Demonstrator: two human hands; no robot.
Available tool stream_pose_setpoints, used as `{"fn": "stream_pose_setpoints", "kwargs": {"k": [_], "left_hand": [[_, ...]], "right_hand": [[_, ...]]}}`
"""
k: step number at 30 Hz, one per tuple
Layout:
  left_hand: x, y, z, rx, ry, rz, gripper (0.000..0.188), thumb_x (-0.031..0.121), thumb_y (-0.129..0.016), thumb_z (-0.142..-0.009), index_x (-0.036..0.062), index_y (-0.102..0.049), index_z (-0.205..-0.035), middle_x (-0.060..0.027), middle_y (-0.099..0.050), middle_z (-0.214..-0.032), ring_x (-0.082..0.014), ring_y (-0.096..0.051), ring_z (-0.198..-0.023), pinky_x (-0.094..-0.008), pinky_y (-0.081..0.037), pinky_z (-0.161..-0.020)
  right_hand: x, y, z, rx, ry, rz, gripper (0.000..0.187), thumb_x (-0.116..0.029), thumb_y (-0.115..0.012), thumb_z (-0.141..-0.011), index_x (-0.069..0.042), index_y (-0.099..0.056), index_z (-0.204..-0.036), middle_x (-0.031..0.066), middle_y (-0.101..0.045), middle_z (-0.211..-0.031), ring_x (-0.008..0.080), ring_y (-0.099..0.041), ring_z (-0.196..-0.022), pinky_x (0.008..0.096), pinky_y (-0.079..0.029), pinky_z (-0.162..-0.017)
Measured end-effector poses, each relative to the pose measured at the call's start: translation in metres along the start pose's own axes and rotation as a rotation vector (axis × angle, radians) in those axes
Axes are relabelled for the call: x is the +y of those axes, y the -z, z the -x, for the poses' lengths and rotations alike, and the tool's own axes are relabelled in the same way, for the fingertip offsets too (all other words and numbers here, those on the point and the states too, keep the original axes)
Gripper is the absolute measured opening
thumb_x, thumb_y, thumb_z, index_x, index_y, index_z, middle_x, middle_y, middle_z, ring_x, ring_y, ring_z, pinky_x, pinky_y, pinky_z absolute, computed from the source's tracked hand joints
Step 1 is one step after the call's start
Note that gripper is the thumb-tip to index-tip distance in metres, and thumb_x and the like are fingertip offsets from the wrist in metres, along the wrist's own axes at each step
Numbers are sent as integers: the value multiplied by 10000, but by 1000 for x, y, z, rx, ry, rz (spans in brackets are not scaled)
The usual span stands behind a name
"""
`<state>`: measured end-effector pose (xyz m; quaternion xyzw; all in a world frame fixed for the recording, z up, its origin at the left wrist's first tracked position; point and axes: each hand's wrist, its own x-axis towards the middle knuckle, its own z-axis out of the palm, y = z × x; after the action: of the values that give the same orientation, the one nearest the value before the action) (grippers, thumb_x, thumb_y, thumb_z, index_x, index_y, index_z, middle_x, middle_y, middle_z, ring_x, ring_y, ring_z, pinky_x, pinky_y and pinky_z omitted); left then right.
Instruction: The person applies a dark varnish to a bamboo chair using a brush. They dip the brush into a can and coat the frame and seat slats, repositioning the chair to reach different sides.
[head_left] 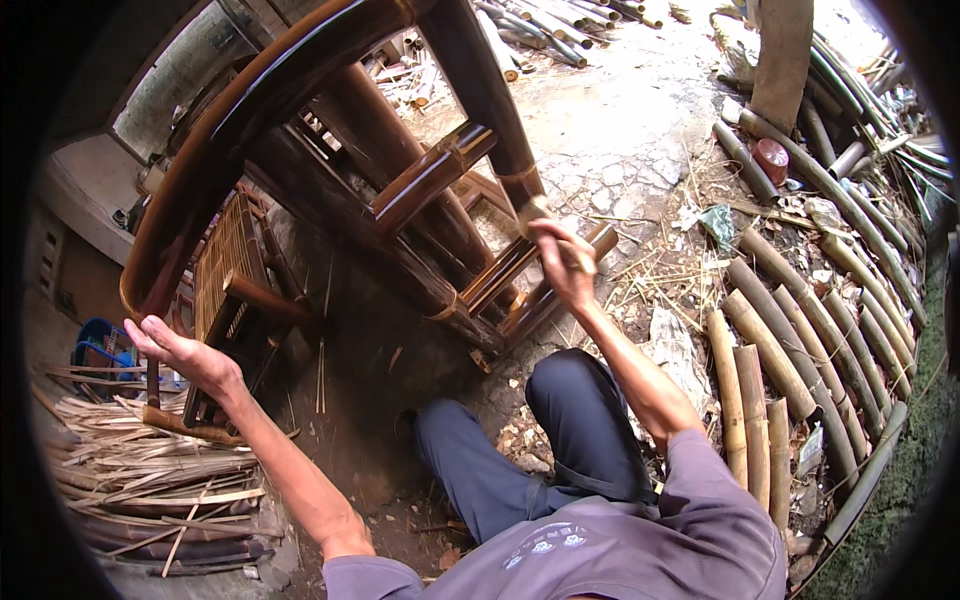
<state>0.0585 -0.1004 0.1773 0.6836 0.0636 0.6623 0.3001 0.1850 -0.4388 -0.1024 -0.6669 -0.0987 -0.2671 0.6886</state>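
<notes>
While the shirt (650, 550) bears pale print (545, 545) on the chest, it is too small to be read with certainty. On the ground (600, 140), cut poles (775, 350) lie in rows along the right edge; a reddish jar (771, 160) sits among them toward the far right corner, near an upright post (783, 65). Split strips (160, 450) are piled at the near left corner, with a blue basket (108, 345) just beyond. A slatted seat (230, 262) stands on the left, partly hidden by the glossy dark bamboo frame (400, 260).

The frame occupies the ground ahead of the knees (575, 390), between the hands; whether it stands upright or on its side cannot be told. The right hand (565, 260) has its fingers closed around a brush (536, 210), bristles at the frame's right side. The left hand (190, 360) is open, fingers extended, at the left end of the frame's curved rail (205, 150); contact there cannot be confirmed.
</notes>
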Motion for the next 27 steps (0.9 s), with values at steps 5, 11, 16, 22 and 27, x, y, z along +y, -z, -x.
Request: {"fn": "stream_pose_setpoints", "kwargs": {"k": [5, 11, 16, 22, 27], "left_hand": [[9, -16, -1, -63, 12, 122, 760, 512, -416, -981, -17, -201, -1483, -251, -182, -1536, -348, -260, -1413, -446, -201, -1165], [1, -8, 2, -81, -16, 130, 691, 404, -465, -994, -31, -224, -1474, -267, -212, -1509, -326, -310, -1387, -422, -238, -1146], [4, -4, -3, -51, 21, 262, 668, 407, -479, -993, -8, -259, -1469, -222, -322, -1475, -285, -357, -1358, -393, -235, -1141], [-6, -2, 0, -46, 30, 408, 618, 339, -551, -971, -12, -328, -1428, -174, -476, -1327, -241, -474, -1223, -369, -360, -1067], [-19, 3, -7, -54, -11, 516, 667, 354, -520, -970, -53, -271, -1436, -227, -398, -1404, -258, -399, -1307, -378, -278, -1117]], "right_hand": [[3, -11, -43, -191, 587, 726, 361, -48, -625, -777, -162, -596, -1118, 160, -532, -1322, 313, -550, -1183, 355, -521, -901], [-42, -26, -53, 127, 545, 517, 347, -31, -629, -786, -179, -636, -1099, 207, -497, -1387, 350, -555, -1208, 383, -530, -923], [18, -9, -36, -317, 32, 781, 370, -40, -615, -810, -235, -679, -1118, 87, -687, -1133, 261, -673, -1010, 374, -559, -870], [-31, -19, -65, -287, 325, 774, 241, -115, -533, -898, -135, -675, -1092, 185, -689, -973, 362, -684, -876, 440, -535, -777], [12, -26, -72, -441, 108, 1098, 223, -239, -529, -918, -140, -706, -1010, 180, -693, -831, 334, -690, -759, 420, -535, -701]]}}
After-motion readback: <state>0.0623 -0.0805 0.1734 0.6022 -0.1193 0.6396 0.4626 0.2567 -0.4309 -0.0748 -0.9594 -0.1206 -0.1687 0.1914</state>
